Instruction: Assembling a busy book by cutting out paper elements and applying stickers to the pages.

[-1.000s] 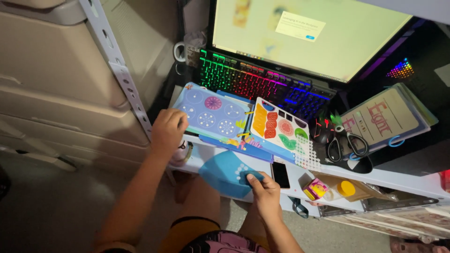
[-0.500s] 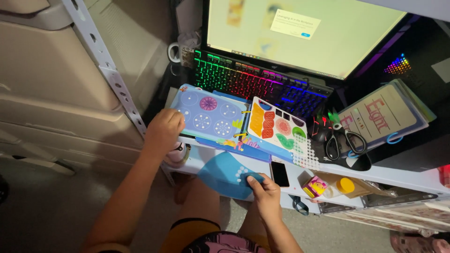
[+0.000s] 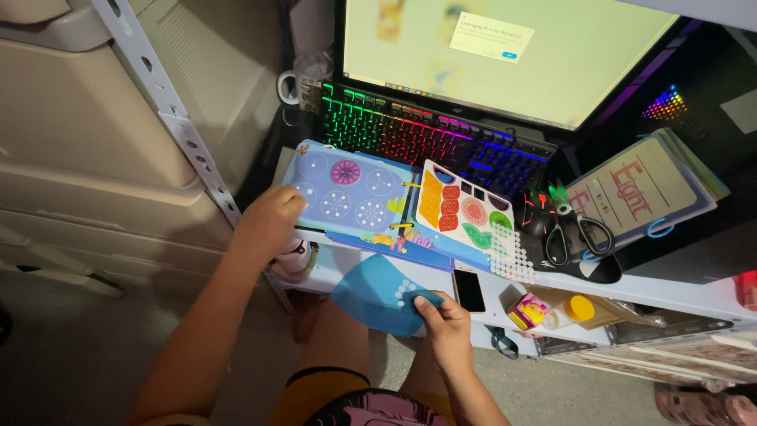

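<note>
L hand point(image 3: 268, 223) rested curled on the near-left corner of the blue activity board point(image 3: 347, 193), fingers folded over the board edge; whether it gripped or only pressed could not be told. The board lay flat on the white desk edge point(image 3: 654, 293), just ahead of the hand, w/ printed circle patterns, one purple

R hand point(image 3: 445, 330) pinched the lower-right edge of a blue sheet point(image 3: 374, 293), thumb on top, fingers under. The sheet hung off the desk edge toward the person's lap, between the two hands, and carried a small patch of white dots next to the thumb

Adjacent items:
- Sticker sheet point(image 3: 464, 213): white, w/ orange, red and green shapes, ahead of R hand, overlapping the right side of the activity board
- Phone point(image 3: 470, 290): black, screen dark, flat on the desk just right of the blue sheet, close to R hand
- Scissors point(image 3: 574, 237): black handles, further right of R hand, lying on a dark surface
- Small pink-and-yellow box point(image 3: 528, 309) and yellow-capped bottle point(image 3: 583, 309): right of R hand, near the desk front
- Backlit keyboard point(image 3: 426, 142): rainbow-lit, beyond the board, under a lit monitor point(image 3: 505, 55)
- Spiral-bound card book point(image 3: 643, 193): far right, well apart from both hands
- Perforated metal upright point(image 3: 169, 114): left of L hand
</note>
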